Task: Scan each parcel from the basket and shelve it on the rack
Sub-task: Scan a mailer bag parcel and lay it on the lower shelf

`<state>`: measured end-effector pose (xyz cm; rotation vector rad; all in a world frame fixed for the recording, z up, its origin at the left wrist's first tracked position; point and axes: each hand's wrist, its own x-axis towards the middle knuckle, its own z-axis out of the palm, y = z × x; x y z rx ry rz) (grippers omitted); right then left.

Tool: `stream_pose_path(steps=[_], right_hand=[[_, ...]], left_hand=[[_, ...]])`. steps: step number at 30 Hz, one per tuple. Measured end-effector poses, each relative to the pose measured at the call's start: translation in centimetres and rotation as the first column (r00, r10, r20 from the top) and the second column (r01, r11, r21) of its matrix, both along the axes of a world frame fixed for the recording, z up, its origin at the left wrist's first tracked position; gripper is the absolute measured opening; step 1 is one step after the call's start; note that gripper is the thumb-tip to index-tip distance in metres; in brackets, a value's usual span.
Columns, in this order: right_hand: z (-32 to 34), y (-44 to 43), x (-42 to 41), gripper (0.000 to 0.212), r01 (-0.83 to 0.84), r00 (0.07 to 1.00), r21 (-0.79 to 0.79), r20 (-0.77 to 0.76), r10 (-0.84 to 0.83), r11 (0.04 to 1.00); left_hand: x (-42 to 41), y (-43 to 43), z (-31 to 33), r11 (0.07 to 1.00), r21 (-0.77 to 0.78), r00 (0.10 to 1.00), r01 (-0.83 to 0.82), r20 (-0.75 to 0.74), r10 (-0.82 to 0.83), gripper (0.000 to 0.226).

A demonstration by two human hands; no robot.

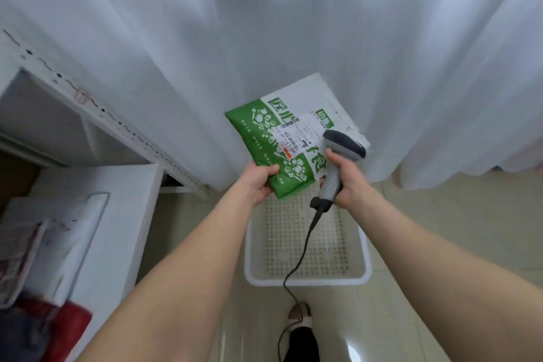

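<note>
The left grip is holding the parcel by one corner. Beyond the grip it is looking light and soft. The right grip is holding the scanner.

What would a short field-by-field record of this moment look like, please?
left hand: grips the green and white parcel by its near corner
right hand: grips the grey scanner by its handle
scanner head: beside the parcel's white label; cable hangs down
basket: white, on the floor below the parcel; no parcel shows in it
rack: white, at left
stage: scanning; parcel not yet shelved
</note>
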<state>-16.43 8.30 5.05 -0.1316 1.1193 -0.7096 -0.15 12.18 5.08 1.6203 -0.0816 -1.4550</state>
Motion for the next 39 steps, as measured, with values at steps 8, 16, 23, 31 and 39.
stream_pose_path(steps=[8, 16, 23, 31, 39], right_hand=[[9.5, 5.4, -4.5, 0.016, -0.010, 0.995, -0.053, 0.101, 0.015, 0.999], [16.5, 9.7, -7.5, 0.031, -0.014, 0.994, -0.235, -0.105, -0.011, 0.972], [19.9, 12.9, -7.3, 0.015, -0.121, 0.978, -0.399, -0.202, 0.042, 0.909], [23.3, 15.9, -6.3, 0.019, -0.260, 0.956, -0.474, -0.247, 0.157, 0.841], [25.6, 17.3, -5.2, 0.020, -0.236, 0.966, -0.487, -0.209, 0.150, 0.841]], left_hand=[[-5.8, 8.4, 7.9, 0.997, -0.061, 0.998, 0.055, 0.044, -0.053, 0.030], [-8.4, 13.8, 16.2, 0.980, -0.143, 0.989, -0.141, 0.027, 0.146, 0.038], [-3.2, 16.5, 20.4, 0.965, -0.143, 0.728, -0.218, 0.635, 0.259, 0.087], [-0.7, 20.1, 23.2, 0.968, -0.019, 0.826, 0.249, 0.526, -0.202, 0.044], [0.1, 21.9, 25.0, 0.974, -0.049, 0.914, 0.222, 0.359, -0.190, 0.033]])
